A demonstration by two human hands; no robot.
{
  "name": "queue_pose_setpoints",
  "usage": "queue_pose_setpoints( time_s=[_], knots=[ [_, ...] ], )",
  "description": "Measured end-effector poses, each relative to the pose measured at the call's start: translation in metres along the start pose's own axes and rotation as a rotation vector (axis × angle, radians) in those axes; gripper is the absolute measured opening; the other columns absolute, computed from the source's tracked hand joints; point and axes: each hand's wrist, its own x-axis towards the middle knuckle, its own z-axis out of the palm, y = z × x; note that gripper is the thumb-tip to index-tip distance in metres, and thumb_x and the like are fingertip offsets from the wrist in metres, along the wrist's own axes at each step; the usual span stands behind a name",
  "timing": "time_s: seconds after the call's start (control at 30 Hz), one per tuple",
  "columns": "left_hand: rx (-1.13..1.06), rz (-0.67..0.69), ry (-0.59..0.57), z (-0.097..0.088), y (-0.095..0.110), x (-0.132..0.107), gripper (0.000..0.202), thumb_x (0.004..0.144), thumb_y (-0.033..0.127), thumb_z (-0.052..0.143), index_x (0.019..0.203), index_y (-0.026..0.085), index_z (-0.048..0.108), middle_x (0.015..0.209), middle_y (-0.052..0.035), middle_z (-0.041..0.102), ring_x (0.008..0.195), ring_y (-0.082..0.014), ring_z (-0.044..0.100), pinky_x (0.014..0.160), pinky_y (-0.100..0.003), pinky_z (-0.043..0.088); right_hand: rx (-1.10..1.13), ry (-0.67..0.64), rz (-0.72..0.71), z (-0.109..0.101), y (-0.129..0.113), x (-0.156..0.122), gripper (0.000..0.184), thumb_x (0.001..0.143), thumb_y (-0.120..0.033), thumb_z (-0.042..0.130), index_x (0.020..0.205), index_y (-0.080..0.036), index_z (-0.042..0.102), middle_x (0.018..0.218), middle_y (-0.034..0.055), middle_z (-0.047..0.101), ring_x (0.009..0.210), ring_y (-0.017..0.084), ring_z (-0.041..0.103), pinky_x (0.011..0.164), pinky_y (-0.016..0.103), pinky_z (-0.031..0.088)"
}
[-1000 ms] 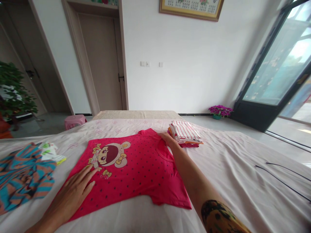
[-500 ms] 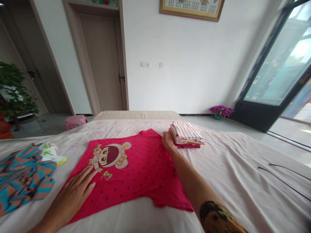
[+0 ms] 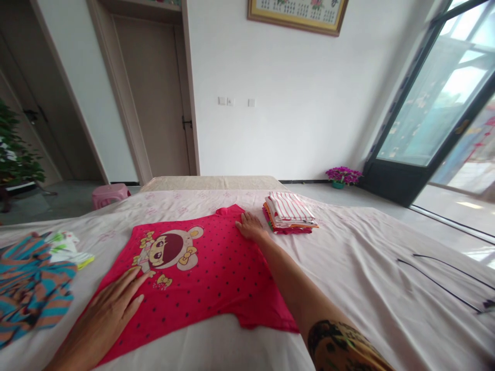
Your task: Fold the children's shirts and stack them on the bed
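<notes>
A red dotted child's T-shirt [image 3: 201,278] with a cartoon girl print lies spread flat on the bed. My left hand [image 3: 106,314] rests open, fingers flat, on the shirt's lower hem at the left. My right hand [image 3: 250,226] lies open with fingers spread on the shirt's collar end, next to a stack of folded clothes [image 3: 289,212] with a red-and-white striped piece on top. My right forearm, with a tattoo, reaches across the shirt's right side.
The bed sheet [image 3: 367,278] is pale pink. A crumpled teal-and-brown striped garment [image 3: 31,283] and a white-green piece [image 3: 65,247] lie at the left. A black cable [image 3: 441,283] runs across the sheet at the right. Beyond the bed stand a pink stool [image 3: 108,193], a door and a potted flower [image 3: 342,176].
My right hand slid left from the shirt's far edge by the folded stack onto the collar area and its fingers spread flat. My left hand stayed on the hem.
</notes>
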Motion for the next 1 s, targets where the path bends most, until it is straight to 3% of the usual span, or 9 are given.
queue_pose_setpoints(
  time_s=[0.13, 0.23, 0.4, 0.5, 0.6, 0.7, 0.77, 0.87, 1.0],
  knots=[
    [0.008, 0.001, -0.012, -0.008, 0.005, 0.002, 0.053, 0.093, 0.040, 0.045, 0.145, 0.029, 0.042, 0.152, -0.0058, 0.044, 0.140, -0.0231, 0.041, 0.111, -0.041, 0.041, -0.018, -0.011, 0.071, -0.014, 0.009, 0.000, 0.071, 0.100, -0.051, 0.021, 0.152, -0.003, 0.026, 0.157, 0.0238, 0.023, 0.146, 0.032, 0.020, 0.115, 0.051, 0.017],
    [0.007, -0.021, -0.031, -0.015, 0.009, 0.005, 0.052, 0.094, 0.041, 0.042, 0.143, 0.025, 0.046, 0.151, -0.0077, 0.045, 0.139, -0.0242, 0.042, 0.110, -0.042, 0.042, -0.039, -0.002, 0.067, -0.018, 0.003, -0.011, 0.074, 0.098, -0.053, 0.025, 0.153, -0.003, 0.021, 0.160, 0.0224, 0.016, 0.148, 0.032, 0.012, 0.116, 0.053, 0.010],
    [-0.003, -0.029, -0.045, -0.019, 0.012, 0.006, 0.053, 0.094, 0.044, 0.038, 0.140, 0.021, 0.050, 0.148, -0.0112, 0.048, 0.138, -0.0255, 0.043, 0.110, -0.044, 0.040, -0.048, 0.050, -0.121, -0.011, -0.009, -0.060, 0.075, 0.099, -0.057, 0.020, 0.155, -0.007, 0.021, 0.162, 0.0138, 0.015, 0.150, 0.025, 0.009, 0.120, 0.042, 0.009],
    [-0.009, -0.032, -0.062, -0.019, 0.011, 0.007, 0.053, 0.094, 0.043, 0.037, 0.142, 0.021, 0.048, 0.150, -0.0108, 0.046, 0.139, -0.0254, 0.042, 0.110, -0.044, 0.040, -0.057, 0.008, -0.226, -0.006, 0.000, -0.096, 0.073, 0.100, -0.057, 0.016, 0.156, -0.010, 0.020, 0.161, 0.0112, 0.018, 0.149, 0.023, 0.013, 0.120, 0.041, 0.012],
    [-0.019, -0.035, -0.077, -0.020, 0.010, 0.007, 0.053, 0.094, 0.043, 0.036, 0.143, 0.024, 0.047, 0.150, -0.0101, 0.046, 0.139, -0.0247, 0.042, 0.110, -0.043, 0.039, -0.093, -0.036, -0.213, -0.012, 0.018, -0.121, 0.069, 0.100, -0.055, 0.020, 0.155, -0.013, 0.022, 0.161, 0.0103, 0.021, 0.149, 0.023, 0.016, 0.120, 0.042, 0.012],
    [-0.040, -0.042, -0.078, -0.020, 0.009, 0.007, 0.053, 0.094, 0.044, 0.036, 0.141, 0.024, 0.049, 0.149, -0.0103, 0.047, 0.138, -0.0253, 0.043, 0.110, -0.043, 0.039, -0.141, 0.023, -0.148, -0.027, 0.028, -0.138, 0.062, 0.101, -0.049, 0.031, 0.151, -0.012, 0.033, 0.158, 0.0139, 0.029, 0.147, 0.026, 0.021, 0.119, 0.044, 0.013],
    [-0.051, -0.052, -0.080, -0.018, 0.009, 0.007, 0.054, 0.094, 0.045, 0.035, 0.141, 0.023, 0.050, 0.149, -0.0112, 0.048, 0.137, -0.0262, 0.044, 0.110, -0.043, 0.039, -0.142, 0.095, -0.168, -0.039, 0.022, -0.152, 0.054, 0.098, -0.039, 0.043, 0.145, -0.013, 0.043, 0.152, 0.0159, 0.039, 0.142, 0.027, 0.030, 0.117, 0.043, 0.018],
    [-0.059, -0.066, -0.074, -0.017, 0.010, 0.007, 0.054, 0.094, 0.045, 0.035, 0.140, 0.021, 0.051, 0.147, -0.0119, 0.049, 0.136, -0.0267, 0.045, 0.110, -0.043, 0.039, -0.020, 0.140, -0.334, -0.050, -0.004, -0.186, 0.035, 0.094, -0.028, 0.052, 0.127, -0.019, 0.059, 0.129, 0.0112, 0.061, 0.120, 0.022, 0.053, 0.100, 0.033, 0.038],
    [-0.056, -0.064, -0.062, -0.021, 0.013, 0.008, 0.053, 0.094, 0.044, 0.035, 0.139, 0.021, 0.052, 0.146, -0.0123, 0.051, 0.136, -0.0267, 0.046, 0.110, -0.044, 0.039, 0.136, 0.091, -0.565, -0.052, -0.040, -0.239, 0.016, 0.088, -0.035, 0.063, 0.096, -0.022, 0.067, 0.095, 0.0030, 0.067, 0.089, 0.017, 0.060, 0.077, 0.027, 0.043]
  ],
)
